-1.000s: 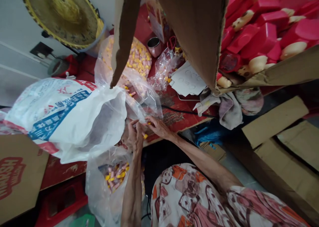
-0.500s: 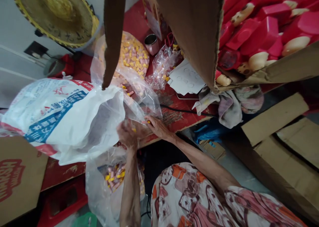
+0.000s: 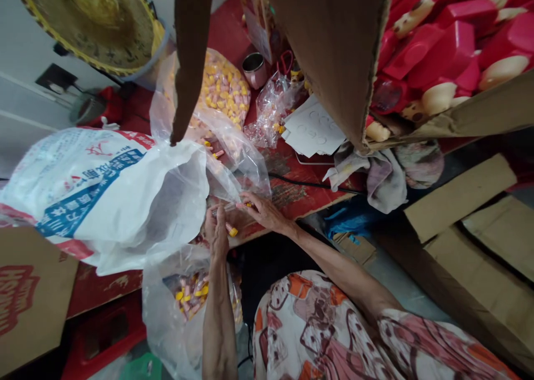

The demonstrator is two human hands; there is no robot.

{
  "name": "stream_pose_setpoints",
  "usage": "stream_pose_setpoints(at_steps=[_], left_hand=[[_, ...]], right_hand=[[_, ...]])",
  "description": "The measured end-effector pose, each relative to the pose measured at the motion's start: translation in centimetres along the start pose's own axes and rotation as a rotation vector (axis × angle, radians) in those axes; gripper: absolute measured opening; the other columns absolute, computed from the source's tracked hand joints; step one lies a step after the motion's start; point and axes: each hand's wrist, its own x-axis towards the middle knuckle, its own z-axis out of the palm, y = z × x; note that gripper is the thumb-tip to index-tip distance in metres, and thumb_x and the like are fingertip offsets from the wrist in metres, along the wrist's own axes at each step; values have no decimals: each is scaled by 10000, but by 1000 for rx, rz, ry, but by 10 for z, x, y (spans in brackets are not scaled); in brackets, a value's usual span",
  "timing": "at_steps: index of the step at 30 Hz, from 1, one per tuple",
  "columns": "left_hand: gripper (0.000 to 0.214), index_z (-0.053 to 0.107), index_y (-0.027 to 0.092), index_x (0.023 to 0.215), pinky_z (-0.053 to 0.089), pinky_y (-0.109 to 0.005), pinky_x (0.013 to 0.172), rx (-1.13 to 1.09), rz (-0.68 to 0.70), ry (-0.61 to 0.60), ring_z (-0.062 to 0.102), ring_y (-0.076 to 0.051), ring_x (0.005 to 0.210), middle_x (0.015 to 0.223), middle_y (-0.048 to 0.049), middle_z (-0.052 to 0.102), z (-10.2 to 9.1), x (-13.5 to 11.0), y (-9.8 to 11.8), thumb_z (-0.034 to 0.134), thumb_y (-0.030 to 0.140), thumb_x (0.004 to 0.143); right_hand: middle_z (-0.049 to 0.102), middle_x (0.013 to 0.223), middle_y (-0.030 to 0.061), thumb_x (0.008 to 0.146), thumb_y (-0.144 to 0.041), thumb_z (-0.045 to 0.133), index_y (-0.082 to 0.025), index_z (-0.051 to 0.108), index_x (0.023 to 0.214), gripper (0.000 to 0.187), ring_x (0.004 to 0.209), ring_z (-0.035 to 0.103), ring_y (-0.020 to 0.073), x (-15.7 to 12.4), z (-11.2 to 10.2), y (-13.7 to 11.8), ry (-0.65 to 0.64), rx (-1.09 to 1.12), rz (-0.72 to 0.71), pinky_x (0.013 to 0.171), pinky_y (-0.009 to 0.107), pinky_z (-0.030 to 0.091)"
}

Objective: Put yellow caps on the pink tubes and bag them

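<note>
My left hand [image 3: 217, 236] is closed at the mouth of a white sack [image 3: 167, 196]. A small pink piece with a yellow end [image 3: 231, 230] sticks out beside its fingers. My right hand [image 3: 267, 213] pinches another small pink-and-yellow piece [image 3: 246, 205] over the red table's [image 3: 287, 202] near edge. Just beyond my hands, a clear plastic bag [image 3: 256, 171] lies with several such pieces in it. Lower down, below the sack, hangs an open clear bag [image 3: 161, 313] with more pink-and-yellow pieces [image 3: 192, 295], partly behind my left forearm.
A cardboard box [image 3: 329, 46] of red plastic parts [image 3: 442, 52] stands at upper right, its flap [image 3: 192, 52] reaching into view. Behind are a full bag of pieces [image 3: 225, 88], a metal cup [image 3: 254, 70] and white papers [image 3: 315, 127]. Cloths [image 3: 386, 179] hang off the table edge.
My left hand was blurred by motion and now shows clearly, with the pink-and-yellow piece beside its fingers. My right hand has hardly moved. The view has shifted slightly.
</note>
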Motion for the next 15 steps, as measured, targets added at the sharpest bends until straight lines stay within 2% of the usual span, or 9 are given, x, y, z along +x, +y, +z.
stream_pose_setpoints(at_steps=[2, 4, 6, 8, 10, 12, 15], left_hand=[[486, 616, 221, 1018, 421, -214, 544, -34, -5, -3, 515, -103, 544, 659, 61, 554, -5, -2, 0, 601, 695, 915], [504, 611, 217, 1007, 393, -214, 515, -10, 3, -16, 485, -98, 507, 645, 65, 549, -10, -3, 1, 613, 709, 900], [481, 612, 217, 993, 392, -224, 510, 82, 56, -6, 483, -103, 493, 654, 57, 574, -14, -2, 1, 625, 687, 894], [400, 624, 221, 997, 447, -252, 573, 245, 151, 15, 569, -135, 576, 738, 17, 649, -14, -1, 2, 640, 609, 905], [279, 641, 227, 995, 487, -296, 658, 435, 241, 33, 645, -184, 708, 850, -35, 707, -11, 1, 2, 642, 497, 922], [189, 647, 231, 976, 490, -324, 686, 557, 285, 18, 659, -212, 757, 878, -60, 718, -7, 3, 3, 618, 414, 941], [159, 640, 233, 954, 489, -302, 673, 501, 264, -70, 647, -195, 724, 807, -31, 696, -8, 11, 2, 612, 390, 947]], right_hand=[[725, 1126, 70, 1050, -188, 514, -200, 548, 1431, 383, 1023, 708, 185, 2, 6, -2, -19, 10, -14, 972, 323, 553], [711, 1200, 84, 1017, -118, 485, -199, 525, 1464, 456, 1098, 696, 190, 6, 16, -3, -50, -2, -72, 1013, 342, 556], [664, 1321, 110, 979, -59, 443, -199, 495, 1499, 541, 1250, 641, 207, 8, 28, -4, -70, -46, -143, 1090, 384, 538], [593, 1427, 139, 971, -54, 422, -193, 482, 1510, 560, 1350, 577, 230, 7, 37, -4, -49, -122, -165, 1138, 422, 520], [539, 1480, 151, 980, -71, 412, -190, 494, 1495, 535, 1384, 544, 245, 5, 40, -3, 11, -205, -130, 1161, 436, 505], [535, 1471, 152, 973, -67, 396, -184, 515, 1461, 516, 1378, 540, 247, 2, 38, 0, 115, -251, -76, 1176, 436, 489], [583, 1376, 143, 963, -60, 380, -185, 550, 1392, 479, 1344, 548, 243, 0, 30, 5, 259, -246, -21, 1190, 439, 463]])
